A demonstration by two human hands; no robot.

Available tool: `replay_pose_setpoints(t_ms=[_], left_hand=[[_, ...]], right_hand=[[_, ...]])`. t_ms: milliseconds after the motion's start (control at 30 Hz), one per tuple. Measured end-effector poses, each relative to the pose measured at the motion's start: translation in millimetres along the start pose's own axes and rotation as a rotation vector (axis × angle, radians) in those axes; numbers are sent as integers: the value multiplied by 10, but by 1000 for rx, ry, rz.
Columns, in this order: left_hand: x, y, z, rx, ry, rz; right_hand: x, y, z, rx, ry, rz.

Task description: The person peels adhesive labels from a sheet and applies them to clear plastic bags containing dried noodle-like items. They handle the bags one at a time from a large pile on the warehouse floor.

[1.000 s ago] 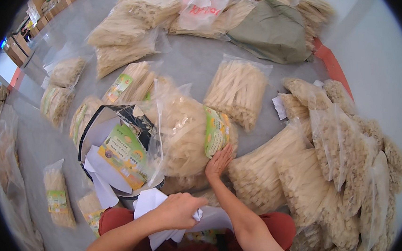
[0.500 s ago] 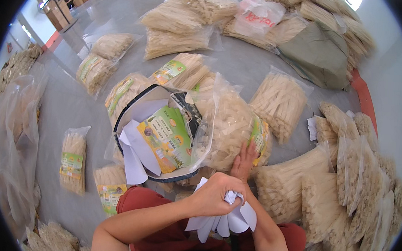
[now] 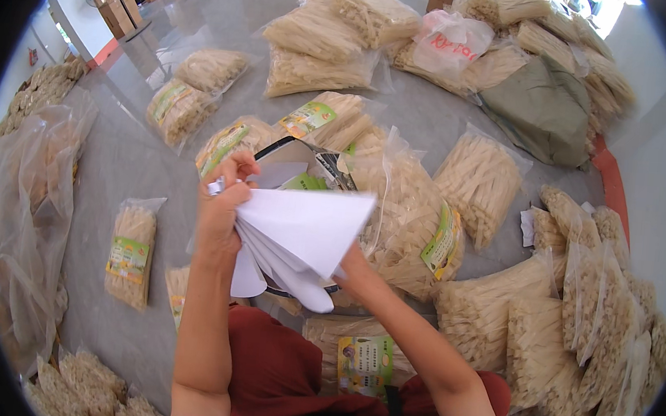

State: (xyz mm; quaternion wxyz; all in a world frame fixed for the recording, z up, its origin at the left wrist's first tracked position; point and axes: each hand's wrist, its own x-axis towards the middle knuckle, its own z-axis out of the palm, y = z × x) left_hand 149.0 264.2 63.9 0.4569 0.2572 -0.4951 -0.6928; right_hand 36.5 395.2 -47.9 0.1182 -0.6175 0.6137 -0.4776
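My left hand (image 3: pixel 223 207) is closed on one end of a fanned bunch of white paper sheets (image 3: pixel 309 218), with a crumpled white bit by its fingers. The sheets hang over a dark-edged open container (image 3: pixel 265 153). Most of it is hidden, but green printed labels (image 3: pixel 305 181) peek out inside. Behind the sheets' lower right edge is my right hand (image 3: pixel 350 262), its fingers covered by the paper. Just right of the container lies a clear bag of flat, pale dried strips (image 3: pixel 395 213) with a green-and-yellow label (image 3: pixel 444 242). Another labelled bag (image 3: pixel 365 365) rests by my legs.
A small labelled bag (image 3: pixel 130 258) lies on the grey floor to the left. More bags of strips (image 3: pixel 489 306) are heaped at the right, with stacks (image 3: pixel 330 40) at the far side. A green sack (image 3: pixel 542 111) sits far right, and clear plastic sheeting (image 3: pixel 28 207) far left.
My left hand has carried the white sheets up and left, over the container. My right hand has come off the bag of strips and moved left behind the paper. The view has shifted slightly.
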Motion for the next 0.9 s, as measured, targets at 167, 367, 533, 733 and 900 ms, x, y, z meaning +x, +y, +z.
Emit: replay_pose_setpoints(t_ms=[167, 367, 533, 733, 900], left_hand=[[115, 2, -411, -102, 41, 2], [36, 91, -170, 561, 20, 218], [-8, -39, -176, 1183, -134, 365], [-52, -154, -103, 1187, -368, 309], [-113, -207, 64, 1204, -469, 209]], right_hand=[[-208, 42, 532, -76, -10, 425], [-594, 859, 1204, -1015, -3, 649], [-529, 802, 1066, -953, 145, 541], [-418, 291, 666, -691, -159, 534], [-247, -54, 274, -497, -299, 565]])
